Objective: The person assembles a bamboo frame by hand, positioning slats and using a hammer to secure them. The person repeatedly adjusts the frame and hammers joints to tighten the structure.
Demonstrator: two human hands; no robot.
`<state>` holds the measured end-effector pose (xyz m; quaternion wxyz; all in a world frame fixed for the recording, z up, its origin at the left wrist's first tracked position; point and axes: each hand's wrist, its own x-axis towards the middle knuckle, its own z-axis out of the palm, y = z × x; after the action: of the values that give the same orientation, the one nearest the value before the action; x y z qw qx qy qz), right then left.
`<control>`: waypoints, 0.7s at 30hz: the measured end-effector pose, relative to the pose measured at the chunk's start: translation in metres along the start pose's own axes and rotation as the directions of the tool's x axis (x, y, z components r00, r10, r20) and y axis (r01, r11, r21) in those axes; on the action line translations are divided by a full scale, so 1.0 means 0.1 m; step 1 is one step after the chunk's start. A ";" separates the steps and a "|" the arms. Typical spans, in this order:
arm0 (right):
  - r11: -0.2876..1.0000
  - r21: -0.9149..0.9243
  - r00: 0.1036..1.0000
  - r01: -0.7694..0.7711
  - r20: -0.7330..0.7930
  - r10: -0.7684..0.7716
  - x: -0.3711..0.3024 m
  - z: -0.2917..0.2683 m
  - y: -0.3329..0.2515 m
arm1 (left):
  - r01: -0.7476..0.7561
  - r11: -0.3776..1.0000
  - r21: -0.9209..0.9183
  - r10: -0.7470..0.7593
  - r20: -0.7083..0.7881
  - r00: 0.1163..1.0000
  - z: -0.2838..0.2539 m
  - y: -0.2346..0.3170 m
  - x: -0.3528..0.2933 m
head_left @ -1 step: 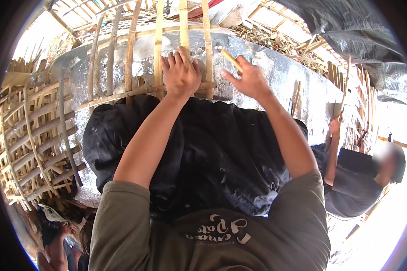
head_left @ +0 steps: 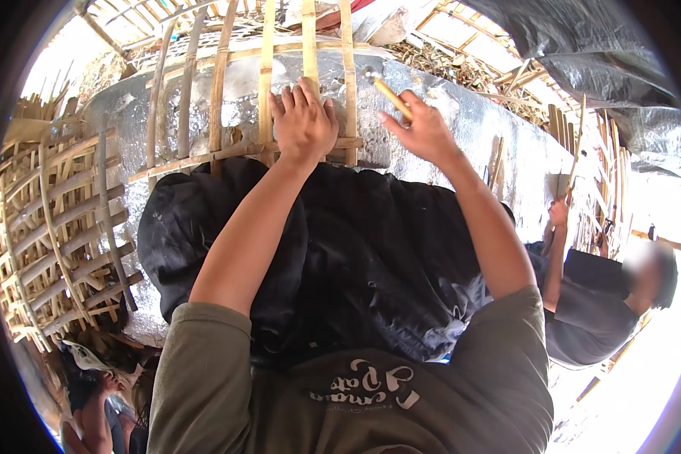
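My left hand (head_left: 303, 125) lies over a pale bamboo slat (head_left: 310, 45) with its fingers stretched out, pressing near a thin crosswise bamboo strip (head_left: 175, 164). My right hand (head_left: 425, 130) grips a hammer by its pale wooden handle (head_left: 392, 98). Its small bright head is hard to make out against the silver surface, and sits right of the slats, clear of my left hand. Several upright slats (head_left: 219, 91) cross the strip to the left, forming an open lattice. Whether a nail lies under my left fingers is hidden.
A silver-covered surface (head_left: 469, 110) lies under the lattice. Black cloth (head_left: 378, 257) covers my lap. Woven bamboo panels (head_left: 60, 234) are stacked at left. At right a person (head_left: 594, 314) holds a bamboo stick (head_left: 579, 151); part of another person (head_left: 94, 416) shows at lower left.
My right hand and the hammer have shifted slightly to the right. My left hand stays on the slat.
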<state>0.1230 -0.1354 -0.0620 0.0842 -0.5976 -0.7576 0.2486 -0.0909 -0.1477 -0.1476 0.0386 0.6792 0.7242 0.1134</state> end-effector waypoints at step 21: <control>0.992 0.115 0.912 -0.061 0.410 0.009 -0.04 -0.19 0.16 | 0.001 0.998 0.055 0.004 -0.095 0.995 0.09 -0.02 0.04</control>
<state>0.1457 -0.1316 -0.0527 -0.0431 -0.5397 -0.7305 0.4163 -0.0912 -0.1423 -0.1561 -0.0148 0.6744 0.7275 0.1256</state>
